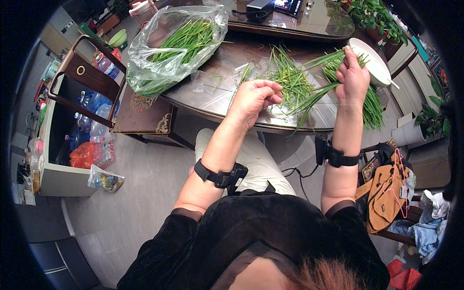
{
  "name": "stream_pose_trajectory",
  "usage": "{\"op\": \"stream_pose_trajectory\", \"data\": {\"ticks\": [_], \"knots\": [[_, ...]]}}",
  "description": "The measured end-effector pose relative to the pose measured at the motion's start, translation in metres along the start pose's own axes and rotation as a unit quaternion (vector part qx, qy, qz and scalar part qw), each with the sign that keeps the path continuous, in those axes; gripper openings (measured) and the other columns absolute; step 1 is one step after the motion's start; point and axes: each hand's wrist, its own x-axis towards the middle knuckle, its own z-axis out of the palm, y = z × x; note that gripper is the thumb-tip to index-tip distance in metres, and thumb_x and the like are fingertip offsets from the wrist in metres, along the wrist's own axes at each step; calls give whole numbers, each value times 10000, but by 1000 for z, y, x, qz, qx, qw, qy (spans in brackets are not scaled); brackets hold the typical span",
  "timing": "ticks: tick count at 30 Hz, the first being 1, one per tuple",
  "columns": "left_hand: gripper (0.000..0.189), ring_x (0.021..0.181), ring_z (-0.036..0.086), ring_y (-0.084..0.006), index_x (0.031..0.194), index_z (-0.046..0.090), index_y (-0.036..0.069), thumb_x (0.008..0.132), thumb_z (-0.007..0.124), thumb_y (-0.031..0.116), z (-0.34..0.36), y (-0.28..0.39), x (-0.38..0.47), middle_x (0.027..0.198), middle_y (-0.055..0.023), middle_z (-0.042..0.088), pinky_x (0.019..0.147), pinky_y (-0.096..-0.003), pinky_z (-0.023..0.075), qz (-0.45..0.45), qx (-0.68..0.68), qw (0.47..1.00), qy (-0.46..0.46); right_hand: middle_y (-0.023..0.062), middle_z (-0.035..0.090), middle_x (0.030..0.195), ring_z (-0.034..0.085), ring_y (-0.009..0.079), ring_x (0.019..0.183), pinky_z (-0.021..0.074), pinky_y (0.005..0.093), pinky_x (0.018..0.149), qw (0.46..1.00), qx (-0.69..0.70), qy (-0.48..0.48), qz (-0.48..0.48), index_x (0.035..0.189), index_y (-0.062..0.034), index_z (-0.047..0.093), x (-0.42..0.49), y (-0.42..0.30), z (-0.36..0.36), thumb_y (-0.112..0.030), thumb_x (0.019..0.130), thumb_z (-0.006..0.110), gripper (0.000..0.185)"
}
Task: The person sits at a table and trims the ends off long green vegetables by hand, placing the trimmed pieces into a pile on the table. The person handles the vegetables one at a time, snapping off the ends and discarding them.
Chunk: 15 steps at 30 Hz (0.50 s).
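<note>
In my right hand (pixel 351 78), raised over the table's right side, is a bunch of green chives (pixel 315 99), its long leaves hanging to the left. My left hand (pixel 258 97) hovers at the table's front edge with its fingers curled; whether it pinches a small piece I cannot tell. Between the hands lies a loose pile of chive scraps (pixel 290 78), some yellowish. A neater bundle of chives (pixel 373 108) lies under and beyond my right hand, beside a white bowl (pixel 373 65). At the left, an open clear plastic bag (pixel 145 72) holds more chives.
The dark wooden table (pixel 210 105) has a raised glass top (pixel 319 25) behind, bearing a black device and a lit screen. A carved wooden chair (pixel 141 119) stands left, near water bottles (pixel 78 139). Potted plants (pixel 377 21) and a tan backpack (pixel 386 195) are at the right.
</note>
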Motion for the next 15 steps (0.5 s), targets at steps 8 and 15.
{"op": "stream_pose_trajectory", "data": {"ticks": [8, 15], "knots": [[312, 857, 654, -203, 1129, 554, -69, 902, 564, 145, 14, 8, -10, 990, -165, 642, 772, -302, 544, -43, -6, 998, -46, -80, 411, 550, 319, 12, 403, 209, 190, 348, 998, -29, 24, -40, 810, -71, 550, 6, 3, 2, -120, 852, 662, 129], [288, 805, 658, -188, 1104, 572, -77, 881, 577, 106, 32, 10, -12, 926, -152, 653, 724, -274, 553, -43, 1, 995, -89, -72, 425, 540, 338, 13, 404, 228, 187, 347, 996, -50, 28, -67, 812, -72, 553, 6, 7, 8, -136, 847, 674, 141]]}}
